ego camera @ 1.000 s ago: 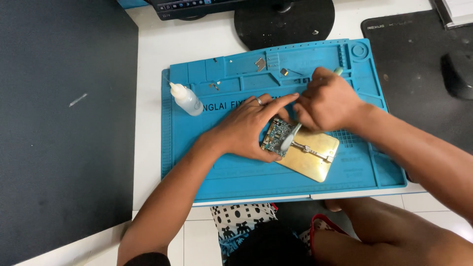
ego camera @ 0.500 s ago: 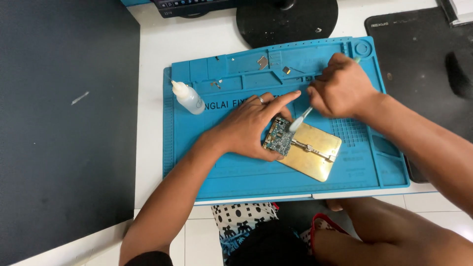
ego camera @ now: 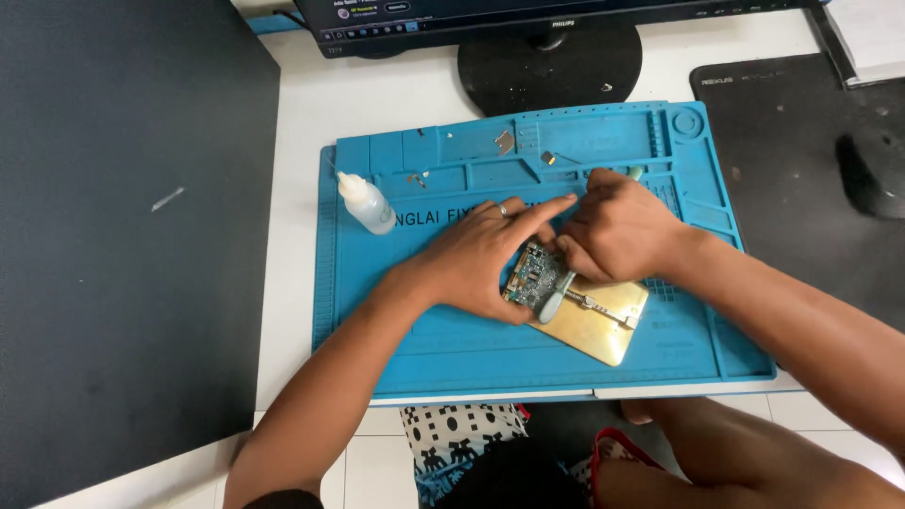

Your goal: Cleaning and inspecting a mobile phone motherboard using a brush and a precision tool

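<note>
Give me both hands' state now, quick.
Left hand: open, fingers spread, pressing on the small green circuit board on the gold metal holder plate.
Right hand: closed grip on a pale-handled brush tool touching the board.

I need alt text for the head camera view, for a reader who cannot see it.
The left hand presses a small green circuit board onto a gold holder plate on a blue work mat, while the right hand works a light-handled tool on the board. A small white squeeze bottle lies on the mat at left.

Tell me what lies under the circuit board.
The circuit board sits on a gold metal plate, which rests on the blue mat. The left hand hides the board's left edge.
</note>
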